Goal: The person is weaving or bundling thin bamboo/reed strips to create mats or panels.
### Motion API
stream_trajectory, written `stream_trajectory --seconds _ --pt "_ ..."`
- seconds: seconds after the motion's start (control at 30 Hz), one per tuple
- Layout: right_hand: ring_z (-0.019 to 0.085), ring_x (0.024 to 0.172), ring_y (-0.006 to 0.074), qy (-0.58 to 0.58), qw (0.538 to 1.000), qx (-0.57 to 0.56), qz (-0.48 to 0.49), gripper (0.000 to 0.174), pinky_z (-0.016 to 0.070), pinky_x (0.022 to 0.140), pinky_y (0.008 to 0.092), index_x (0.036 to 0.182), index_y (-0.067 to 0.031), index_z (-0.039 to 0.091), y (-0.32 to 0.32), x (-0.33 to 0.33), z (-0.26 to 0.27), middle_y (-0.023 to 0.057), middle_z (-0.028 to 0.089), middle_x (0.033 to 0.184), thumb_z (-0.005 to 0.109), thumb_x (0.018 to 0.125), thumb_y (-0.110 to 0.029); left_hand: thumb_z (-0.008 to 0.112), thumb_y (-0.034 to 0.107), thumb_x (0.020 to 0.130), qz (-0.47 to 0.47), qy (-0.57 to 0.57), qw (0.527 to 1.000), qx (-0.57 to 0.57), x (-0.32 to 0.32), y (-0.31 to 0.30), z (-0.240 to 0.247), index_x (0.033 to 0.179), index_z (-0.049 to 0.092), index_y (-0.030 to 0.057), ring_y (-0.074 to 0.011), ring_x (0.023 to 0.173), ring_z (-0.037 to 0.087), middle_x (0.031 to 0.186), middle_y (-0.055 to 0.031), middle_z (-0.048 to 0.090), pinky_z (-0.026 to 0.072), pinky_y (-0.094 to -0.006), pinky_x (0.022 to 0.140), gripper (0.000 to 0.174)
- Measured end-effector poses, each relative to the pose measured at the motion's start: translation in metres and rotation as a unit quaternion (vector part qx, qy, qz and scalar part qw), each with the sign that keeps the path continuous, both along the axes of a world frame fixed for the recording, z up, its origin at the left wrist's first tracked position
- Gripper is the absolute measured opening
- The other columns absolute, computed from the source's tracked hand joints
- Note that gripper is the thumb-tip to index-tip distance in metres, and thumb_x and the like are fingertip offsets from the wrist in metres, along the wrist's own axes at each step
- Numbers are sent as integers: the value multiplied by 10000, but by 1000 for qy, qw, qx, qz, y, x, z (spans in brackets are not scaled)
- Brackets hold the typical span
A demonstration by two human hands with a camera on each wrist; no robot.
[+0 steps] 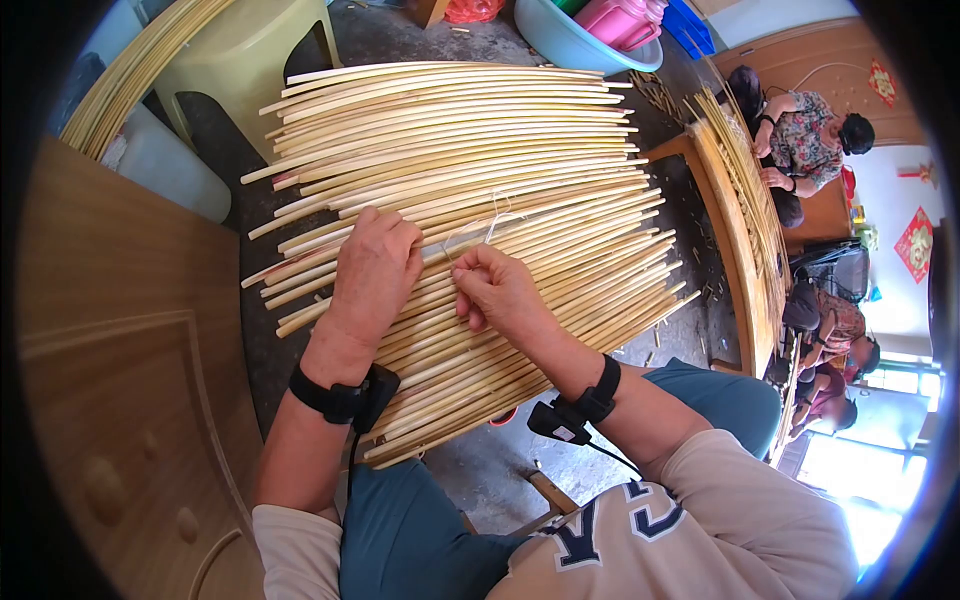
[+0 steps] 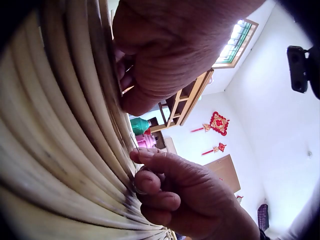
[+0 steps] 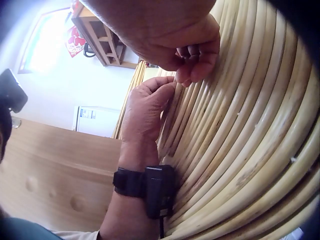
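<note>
Many pale, peeled sticks point(image 1: 450, 130) lie side by side in a wide row. My left hand point(image 1: 375, 270) rests on them near the middle, its fingers curled over one stick; in the right wrist view thumb and forefinger of the left hand point(image 3: 142, 112) pinch that stick. Just to its right, my right hand point(image 1: 500, 295) pinches a thin strand between thumb and forefinger, the other fingers curled. The left wrist view shows the strand point(image 2: 135, 142) rising from the fingertips of the right hand point(image 2: 192, 195), close against the sticks. Loose white string point(image 1: 492, 225) lies beyond that hand.
A wooden panel point(image 1: 130, 380) stands at the left, with a pale stool point(image 1: 240, 70) behind it. A blue basin point(image 1: 560, 45) with pink items is at the top. Several people sit at the right, near a wooden bench point(image 1: 725, 240) with more sticks.
</note>
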State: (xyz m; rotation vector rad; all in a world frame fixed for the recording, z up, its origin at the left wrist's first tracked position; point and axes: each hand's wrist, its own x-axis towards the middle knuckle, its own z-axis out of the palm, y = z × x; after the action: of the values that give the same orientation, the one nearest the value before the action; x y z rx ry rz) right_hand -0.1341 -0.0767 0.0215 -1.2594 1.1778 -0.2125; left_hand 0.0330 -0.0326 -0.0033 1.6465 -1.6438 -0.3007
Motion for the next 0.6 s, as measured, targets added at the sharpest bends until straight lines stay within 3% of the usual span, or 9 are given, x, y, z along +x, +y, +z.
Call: stream_trajectory --seconds 0.5,0.6 --pt "461 411 60 2 1000 -12 -13 119 358 374 185 948 -62 536 4 2 -6 7 553 597 528 919 -177 667 25 677 3 27 1000 0 -1 -3 -1 739 579 37 -286 762 519 736 -84 572 447 -375 656 108" --pt "478 429 86 21 999 -35 -21 116 381 389 232 928 -38 541 4 5 -5 23 537 561 520 904 -150 673 30 675 0 22 1000 -11 0 -4 -4 727 580 37 -285 749 517 722 -84 570 444 -373 650 107"
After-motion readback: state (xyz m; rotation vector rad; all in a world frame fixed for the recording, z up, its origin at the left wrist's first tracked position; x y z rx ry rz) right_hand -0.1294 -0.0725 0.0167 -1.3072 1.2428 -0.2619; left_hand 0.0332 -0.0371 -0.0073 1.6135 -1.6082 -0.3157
